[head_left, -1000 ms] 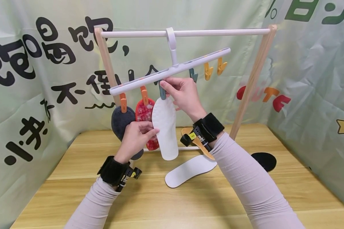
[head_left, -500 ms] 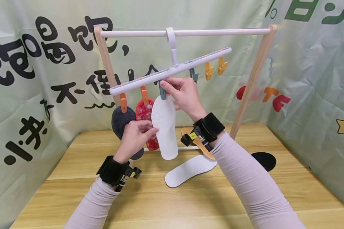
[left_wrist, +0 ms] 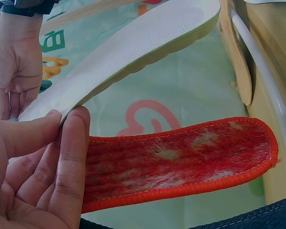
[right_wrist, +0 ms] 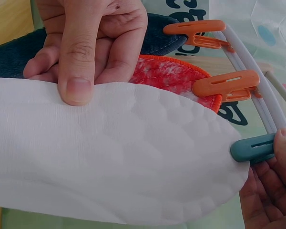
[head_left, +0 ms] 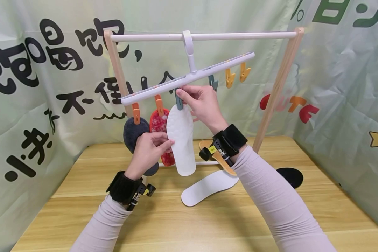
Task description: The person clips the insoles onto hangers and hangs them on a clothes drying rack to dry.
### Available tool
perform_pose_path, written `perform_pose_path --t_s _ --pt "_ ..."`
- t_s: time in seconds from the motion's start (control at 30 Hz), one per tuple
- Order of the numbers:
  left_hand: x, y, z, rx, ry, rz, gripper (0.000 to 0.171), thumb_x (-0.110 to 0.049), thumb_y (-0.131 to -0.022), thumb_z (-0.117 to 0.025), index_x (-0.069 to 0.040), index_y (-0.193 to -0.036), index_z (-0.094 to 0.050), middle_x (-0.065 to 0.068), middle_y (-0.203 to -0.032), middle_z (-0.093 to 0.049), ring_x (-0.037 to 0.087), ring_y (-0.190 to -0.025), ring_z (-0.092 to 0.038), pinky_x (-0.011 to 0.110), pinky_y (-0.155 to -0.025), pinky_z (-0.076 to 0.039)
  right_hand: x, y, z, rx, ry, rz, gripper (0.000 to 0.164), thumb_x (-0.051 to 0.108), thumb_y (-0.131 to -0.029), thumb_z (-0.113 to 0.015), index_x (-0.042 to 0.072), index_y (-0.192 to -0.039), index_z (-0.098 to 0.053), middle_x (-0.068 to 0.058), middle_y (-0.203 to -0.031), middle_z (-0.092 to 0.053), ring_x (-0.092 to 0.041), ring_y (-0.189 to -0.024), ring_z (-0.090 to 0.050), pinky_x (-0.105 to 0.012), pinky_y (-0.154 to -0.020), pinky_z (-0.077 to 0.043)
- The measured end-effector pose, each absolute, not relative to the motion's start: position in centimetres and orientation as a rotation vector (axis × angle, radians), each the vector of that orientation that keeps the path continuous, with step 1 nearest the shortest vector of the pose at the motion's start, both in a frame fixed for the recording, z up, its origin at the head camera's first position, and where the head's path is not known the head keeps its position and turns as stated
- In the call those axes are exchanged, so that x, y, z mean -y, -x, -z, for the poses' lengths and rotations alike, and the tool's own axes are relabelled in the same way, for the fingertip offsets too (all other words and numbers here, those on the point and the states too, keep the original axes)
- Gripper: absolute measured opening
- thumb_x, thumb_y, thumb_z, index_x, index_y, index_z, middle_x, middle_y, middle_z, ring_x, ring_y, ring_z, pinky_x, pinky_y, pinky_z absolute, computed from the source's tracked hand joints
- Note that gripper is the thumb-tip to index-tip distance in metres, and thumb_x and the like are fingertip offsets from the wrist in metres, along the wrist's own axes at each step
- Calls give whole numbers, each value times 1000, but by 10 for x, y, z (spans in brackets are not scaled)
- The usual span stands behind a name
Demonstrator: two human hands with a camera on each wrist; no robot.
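A white insole (head_left: 181, 140) hangs upright, its dimpled side toward the head camera. My left hand (head_left: 149, 152) pinches its left edge between thumb and fingers; the left wrist view shows the edge in that pinch. At the insole's top, my right hand (head_left: 204, 105) squeezes the tail of a teal clothespin (head_left: 179, 100). In the right wrist view the tip of this clothespin (right_wrist: 251, 148) overlaps the insole's rounded end. Left of it, a red mottled insole (head_left: 160, 120) and a dark blue insole (head_left: 134, 134) hang from orange clothespins (head_left: 159, 105).
The tilted white hanger (head_left: 220, 66) hooks over the rack's top bar (head_left: 239, 35), its left end low. Yellow clothespins (head_left: 229, 78) and another teal one (head_left: 212, 82) dangle at right. On the table lie a white insole (head_left: 209, 187), a tan insole (head_left: 224, 162) and a black piece (head_left: 290, 177).
The white insole has shifted slightly up toward the teal clothespin since a second ago. Both hands keep nearly the same place and hold.
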State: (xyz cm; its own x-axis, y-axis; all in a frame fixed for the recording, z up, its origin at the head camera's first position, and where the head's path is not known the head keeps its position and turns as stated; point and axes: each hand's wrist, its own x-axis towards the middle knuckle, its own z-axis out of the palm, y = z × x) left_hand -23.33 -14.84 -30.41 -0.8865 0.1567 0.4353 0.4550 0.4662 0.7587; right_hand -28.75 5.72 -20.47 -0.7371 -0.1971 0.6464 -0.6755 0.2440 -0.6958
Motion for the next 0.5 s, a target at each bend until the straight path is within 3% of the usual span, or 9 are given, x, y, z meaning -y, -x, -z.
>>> perform_pose_path --t_s 0.5 --pt "148 233 303 2401 520 1414 15 -17 -98 -80 -7 -109 -82 10 -88 -82 22 -76 -79 25 -71 -62 -58 289 205 2091 -799 -1522 25 19 -102 -76 5 -122 -81 -16 -109 -82 -18 -92 -74 -26 -83 -58"
